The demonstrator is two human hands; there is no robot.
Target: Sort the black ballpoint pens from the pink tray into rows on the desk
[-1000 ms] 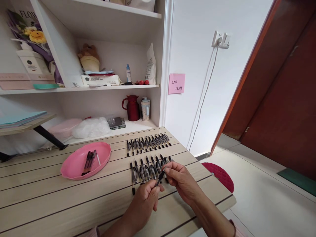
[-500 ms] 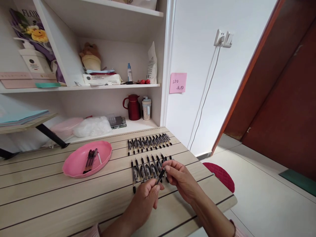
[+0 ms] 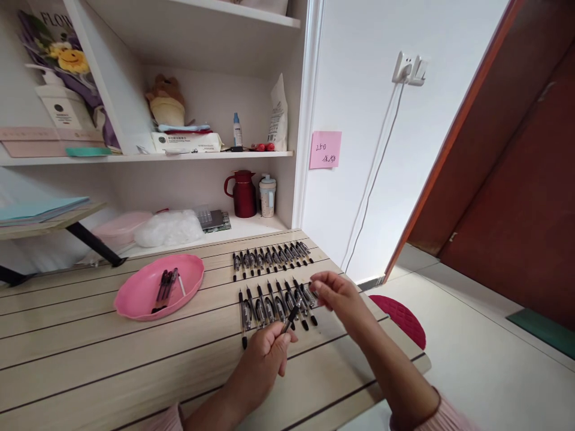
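My left hand (image 3: pixel 265 356) is closed around a black pen (image 3: pixel 291 317), its tip end pointing up and away over the front row. My right hand (image 3: pixel 335 293), thumb and fingers curled together, hovers at the right end of that row. Whatever its fingertips pinch, if anything, is too small to make out. Beneath the hands lies the front row of black-and-clear pens (image 3: pixel 270 299), with dark caps between them. Farther back, a second row of similar pens (image 3: pixel 268 258) lies side by side with caps.
A pink scalloped tray (image 3: pixel 130 299) on the left holds several pens. Behind the striped table (image 3: pixel 135 371) stand shelves with a red jug (image 3: pixel 245 194), a cup (image 3: pixel 268 197) and a plastic bag (image 3: pixel 169 228). A red round stool (image 3: pixel 399 320) is beyond the right edge.
My right hand has moved away from the pen's tip, up and to the right, to the row's right end. My left hand still holds the pen in nearly the same place.
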